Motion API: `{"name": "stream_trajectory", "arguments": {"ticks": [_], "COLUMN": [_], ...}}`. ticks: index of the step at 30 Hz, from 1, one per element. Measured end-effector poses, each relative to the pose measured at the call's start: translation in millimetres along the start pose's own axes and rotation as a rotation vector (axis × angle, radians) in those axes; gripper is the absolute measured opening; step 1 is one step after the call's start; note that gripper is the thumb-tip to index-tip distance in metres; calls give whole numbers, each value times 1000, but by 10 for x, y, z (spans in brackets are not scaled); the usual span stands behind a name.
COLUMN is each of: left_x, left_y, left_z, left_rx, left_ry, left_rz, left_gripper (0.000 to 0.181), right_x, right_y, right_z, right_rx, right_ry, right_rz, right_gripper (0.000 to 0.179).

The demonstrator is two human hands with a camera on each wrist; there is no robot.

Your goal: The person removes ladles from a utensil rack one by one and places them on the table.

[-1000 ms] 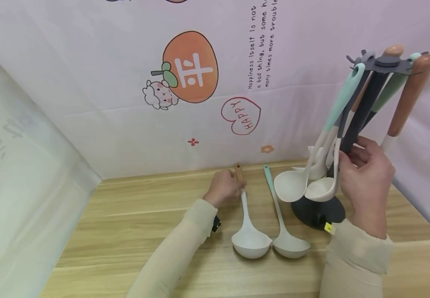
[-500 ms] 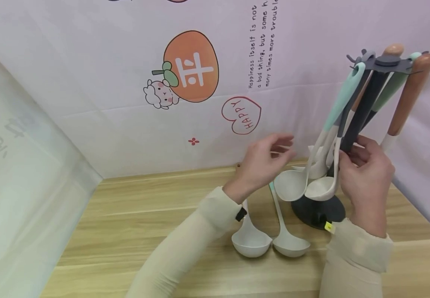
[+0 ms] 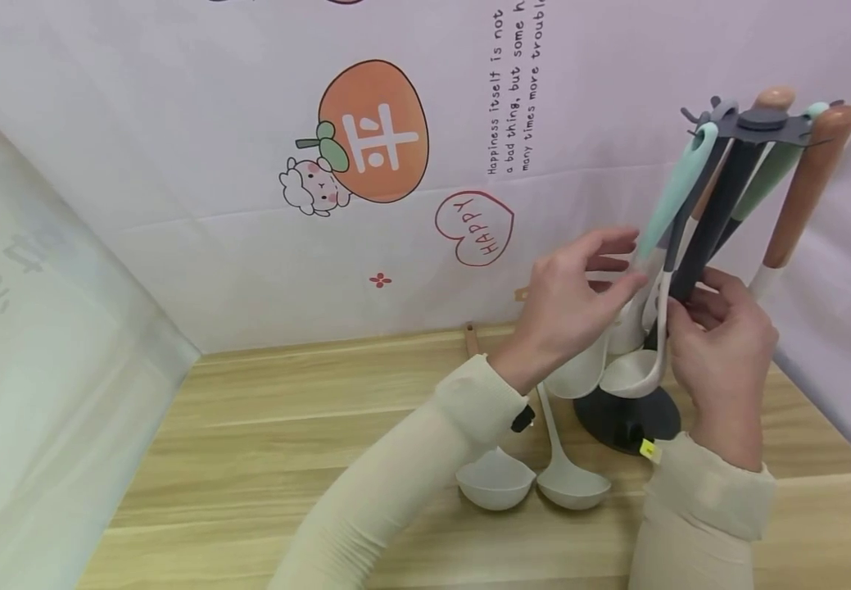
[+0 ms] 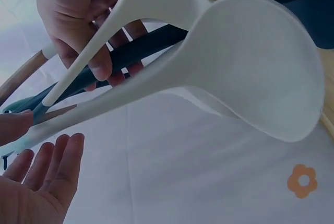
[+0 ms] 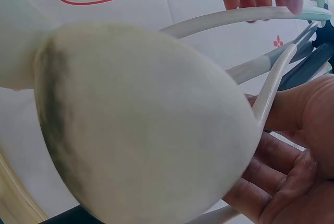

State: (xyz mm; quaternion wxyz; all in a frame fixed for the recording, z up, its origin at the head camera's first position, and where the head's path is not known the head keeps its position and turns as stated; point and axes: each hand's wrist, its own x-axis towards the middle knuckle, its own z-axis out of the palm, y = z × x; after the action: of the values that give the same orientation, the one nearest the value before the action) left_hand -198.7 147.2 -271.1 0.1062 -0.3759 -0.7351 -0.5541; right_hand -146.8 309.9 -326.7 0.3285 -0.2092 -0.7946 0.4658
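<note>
My right hand (image 3: 727,352) grips the dark upright post (image 3: 720,217) of a utensil stand. Spread around the handle of a hanging ladle with a mint handle (image 3: 677,192) are the thumb and straight fingers of my left hand (image 3: 565,299); in the left wrist view a gap shows between fingers and handle. That ladle's white bowl (image 4: 255,67) hangs low, partly behind my left wrist in the head view. Beside it hangs a dark-handled ladle with a white bowl (image 3: 630,375). Its rounded underside (image 5: 146,125) fills much of the right wrist view.
Two ladles lie on the wooden table: a brown-handled one with a white bowl (image 3: 496,485), and another with a pale bowl (image 3: 574,485). The stand's round black base (image 3: 627,419) sits behind. A brown handle (image 3: 812,188) and a green handle (image 3: 767,180) hang at the right.
My left hand has left the brown-handled ladle on the table and moved up and right to the mint-handled ladle on the stand. My right hand stays on the post.
</note>
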Motion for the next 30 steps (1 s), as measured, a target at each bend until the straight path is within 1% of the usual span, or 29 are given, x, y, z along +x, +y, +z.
{"name": "stream_trajectory", "arguments": {"ticks": [3,5,9,12,18,25,30], "left_x": [52,98,196,246,288,297,304], "left_y": [66,124,242,297,315,322,350], "left_z": [23,29,27,22,18,10,-15], "left_rx": [-13,-20,0,15,18,22,17], "left_ry": [12,31,68,85,98,97,110], "left_rz": [-15,-12,8,15,23,27,33], "left_gripper": [39,38,38,38,37,36,35], "right_x": [-3,-6,-10,-9,-4,-2,-5], "right_y": [-3,-8,-19,-24,-23,-30,-33], "right_z": [3,4,-3,-7,-5,-9,-14], "right_rx": [-1,-12,-44,-55,-51,-56,-59], "right_ry": [6,7,3,0,-2,-4,-10], "right_rz": [-18,-21,-10,2,9,16,26], "right_gripper": [42,42,44,45,44,44,45]}}
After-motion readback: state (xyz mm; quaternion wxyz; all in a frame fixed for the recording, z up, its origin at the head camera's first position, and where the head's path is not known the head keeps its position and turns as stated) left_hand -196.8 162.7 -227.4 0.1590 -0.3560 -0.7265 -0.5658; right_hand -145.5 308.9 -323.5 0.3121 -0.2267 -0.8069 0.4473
